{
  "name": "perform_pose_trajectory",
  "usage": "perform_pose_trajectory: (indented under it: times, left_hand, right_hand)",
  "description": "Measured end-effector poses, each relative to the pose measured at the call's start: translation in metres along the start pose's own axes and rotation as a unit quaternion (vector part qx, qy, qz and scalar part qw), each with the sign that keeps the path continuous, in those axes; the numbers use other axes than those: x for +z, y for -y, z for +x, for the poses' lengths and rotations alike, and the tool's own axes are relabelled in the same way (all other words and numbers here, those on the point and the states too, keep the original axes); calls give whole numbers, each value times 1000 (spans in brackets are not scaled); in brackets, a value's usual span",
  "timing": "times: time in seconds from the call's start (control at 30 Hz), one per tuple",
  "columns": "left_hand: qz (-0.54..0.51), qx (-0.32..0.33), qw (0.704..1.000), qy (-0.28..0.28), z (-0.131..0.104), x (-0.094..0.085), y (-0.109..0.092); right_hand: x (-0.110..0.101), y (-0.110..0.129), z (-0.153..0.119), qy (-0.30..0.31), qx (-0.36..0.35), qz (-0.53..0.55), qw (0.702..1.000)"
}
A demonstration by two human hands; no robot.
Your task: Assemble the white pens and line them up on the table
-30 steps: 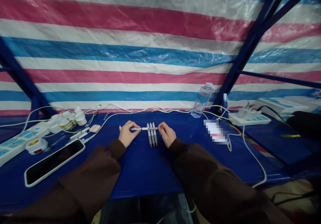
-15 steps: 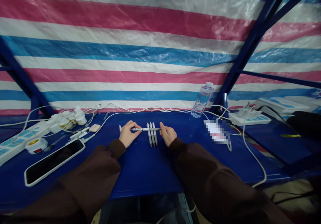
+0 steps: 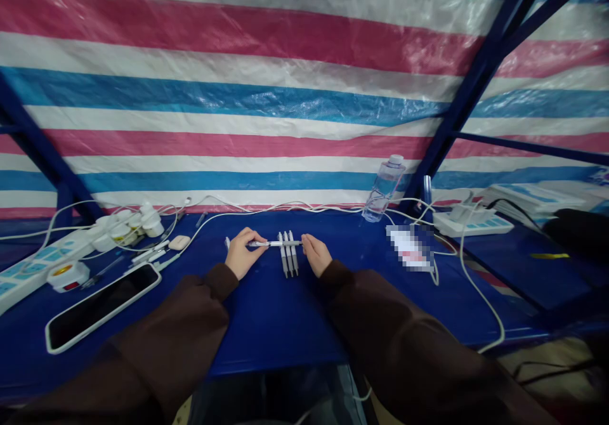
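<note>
A grey and white pen lies level, crosswise over three similar pens standing side by side on the blue table. My left hand pinches its left end between thumb and fingers. At the pen's right end is my right hand, fingers closed together against the tip; the exact contact there is hard to make out. Another slim white item, perhaps a pen, shows partly behind my left hand.
A phone, a power strip with plugs, and a small pale case are on the left. To the right stand a clear bottle and a second power strip. White cables run along the back.
The pen and my left hand stay almost still. My right hand's fingers have shifted slightly at the pen's right end. The three pens have not moved.
</note>
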State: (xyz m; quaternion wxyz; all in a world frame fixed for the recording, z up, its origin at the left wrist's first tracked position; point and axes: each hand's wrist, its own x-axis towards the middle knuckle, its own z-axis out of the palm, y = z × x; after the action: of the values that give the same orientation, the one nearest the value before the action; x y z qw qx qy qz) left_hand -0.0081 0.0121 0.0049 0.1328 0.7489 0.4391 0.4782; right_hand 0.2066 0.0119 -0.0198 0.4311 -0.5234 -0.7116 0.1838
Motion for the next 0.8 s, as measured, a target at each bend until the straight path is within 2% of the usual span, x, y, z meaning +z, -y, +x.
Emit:
perform_pose_trajectory:
  times: [0.2,0.3,0.47,0.63,0.8]
  left_hand:
    - [-1,6,1000,6,0,0,-3]
    - [-18,8,1000,16,0,1,-1]
    - [-62,-40,997,12,0,3,3]
    - [-153,-115,981,-33,3,1,-1]
    - [-263,-165,945,-98,8,-1,-5]
  right_hand:
    - [-3,3,0,20,64,-4,998]
    - [-6,6,-2,11,83,-14,996]
    - [-10,9,-3,-19,89,-14,996]
    - [-8,6,-2,-22,98,-6,995]
    - [-7,7,-2,-22,111,-3,994]
